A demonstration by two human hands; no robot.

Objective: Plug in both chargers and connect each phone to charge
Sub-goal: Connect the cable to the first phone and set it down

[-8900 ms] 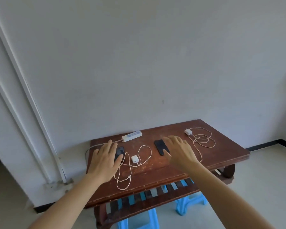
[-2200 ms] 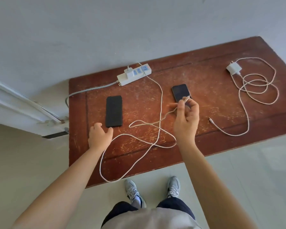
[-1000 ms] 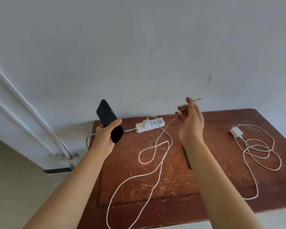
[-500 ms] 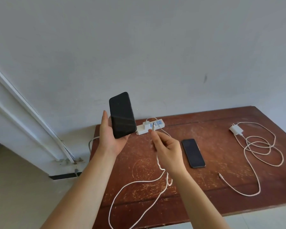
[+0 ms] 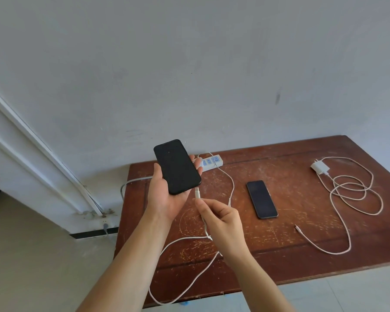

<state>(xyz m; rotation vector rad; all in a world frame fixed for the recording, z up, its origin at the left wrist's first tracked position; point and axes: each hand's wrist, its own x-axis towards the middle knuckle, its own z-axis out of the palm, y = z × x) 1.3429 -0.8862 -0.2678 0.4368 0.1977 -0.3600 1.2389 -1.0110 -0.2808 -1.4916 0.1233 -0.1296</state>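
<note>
My left hand (image 5: 164, 199) holds a black phone (image 5: 176, 166) up over the table's left part, screen towards me. My right hand (image 5: 221, 221) pinches the white cable's connector (image 5: 197, 192), its tip just below the phone's lower edge, apart from it. That cable (image 5: 231, 188) runs back to the white power strip (image 5: 212, 162); my hand and the phone hide its charger. A second black phone (image 5: 261, 198) lies flat mid-table. A second white charger (image 5: 320, 167) lies unplugged at the far right with its coiled cable (image 5: 356, 190).
The brown wooden table (image 5: 291, 255) stands against a white wall. The held cable loops over the table's front edge (image 5: 167, 300). The strip's grey lead (image 5: 131, 182) drops off the table's left side. A white door frame (image 5: 43, 158) stands to the left.
My right hand has brought the connector down from beside the power strip to just under the phone's lower edge. My left hand has tilted the phone a little.
</note>
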